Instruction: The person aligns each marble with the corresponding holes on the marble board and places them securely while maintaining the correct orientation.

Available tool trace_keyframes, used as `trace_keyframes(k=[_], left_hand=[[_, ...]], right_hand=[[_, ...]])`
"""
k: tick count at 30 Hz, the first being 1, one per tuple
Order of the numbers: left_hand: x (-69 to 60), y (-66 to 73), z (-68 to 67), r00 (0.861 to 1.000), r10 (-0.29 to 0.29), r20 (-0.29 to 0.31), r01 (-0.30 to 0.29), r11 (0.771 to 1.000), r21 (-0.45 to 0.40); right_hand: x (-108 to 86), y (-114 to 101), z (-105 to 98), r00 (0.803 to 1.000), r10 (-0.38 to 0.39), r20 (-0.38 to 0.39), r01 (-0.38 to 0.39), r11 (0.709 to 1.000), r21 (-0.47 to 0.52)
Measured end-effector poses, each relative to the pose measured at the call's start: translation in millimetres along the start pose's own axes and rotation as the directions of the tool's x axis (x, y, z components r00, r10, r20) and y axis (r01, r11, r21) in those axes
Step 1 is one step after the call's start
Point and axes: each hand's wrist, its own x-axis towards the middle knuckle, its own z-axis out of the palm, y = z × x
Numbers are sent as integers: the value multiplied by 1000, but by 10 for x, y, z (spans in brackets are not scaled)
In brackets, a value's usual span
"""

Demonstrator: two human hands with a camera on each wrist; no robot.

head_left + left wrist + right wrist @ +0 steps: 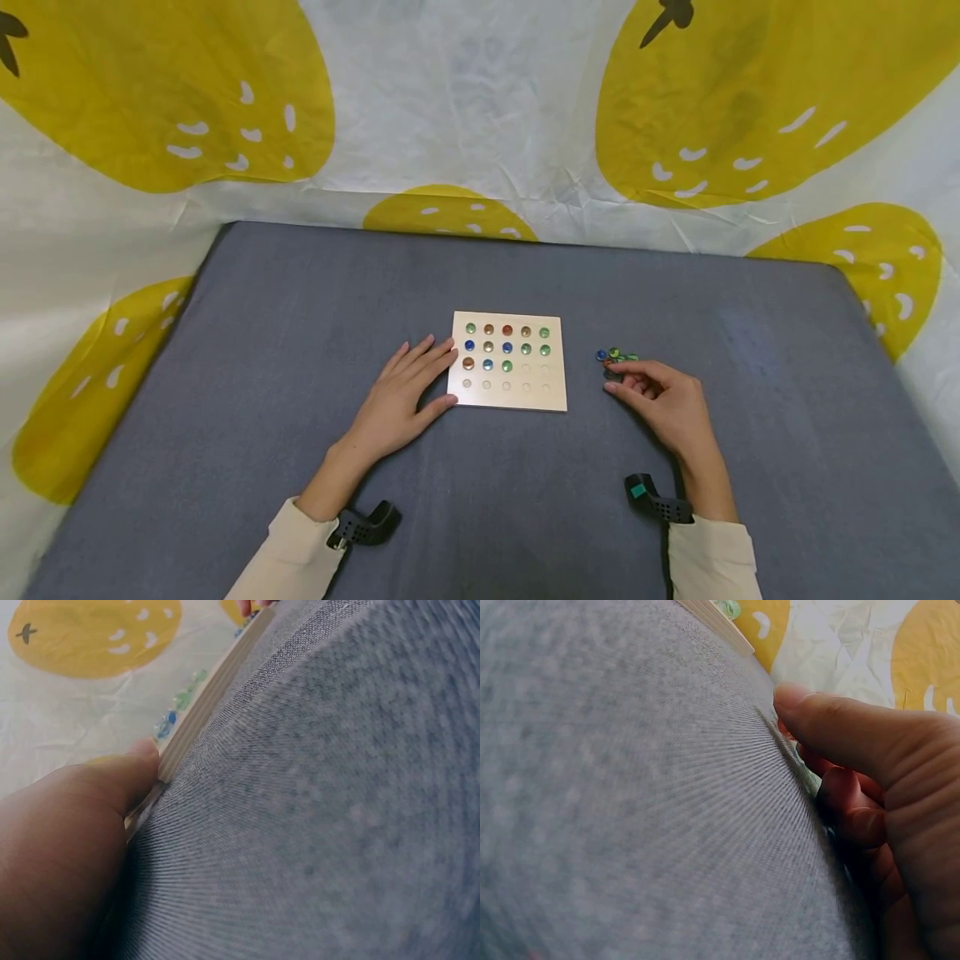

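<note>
At centre: board (pixel 516 376), left hand (pixel 402 402) relaxed against left edge. Right: loose beads (pixel 615 353), right hand (pixel 666 402) curled, grasp unclear; best pinched singly.

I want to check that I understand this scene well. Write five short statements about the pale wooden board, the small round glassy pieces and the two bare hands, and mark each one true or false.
1. The left hand touches the pale wooden board. True.
2. The board's row nearest the person is full. False: its five round hollows are empty.
3. The row farthest from the person has five small round glassy pieces. True.
4. Every piece on the board is green. False: some are blue, for example.
5. The loose pile lies left of the board. False: the loose pile lies to its right, at the right hand.
</note>
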Motion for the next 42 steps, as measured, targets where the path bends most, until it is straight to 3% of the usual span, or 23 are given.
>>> trace_keyframes(k=[19,27,42], left_hand=[[14,-27,-38,1000,15,-25,-15,1000,1],[72,-40,-51,1000,16,-13,-16,1000,6],[1,-17,7,1000,16,-12,-16,1000,2]], right_hand=[[64,-17,-4,1000,-7,18,7,1000,-8],[98,-29,-11,1000,-26,-11,26,999,-24],[11,12,-20,997,-45,62,50,996,-78]])
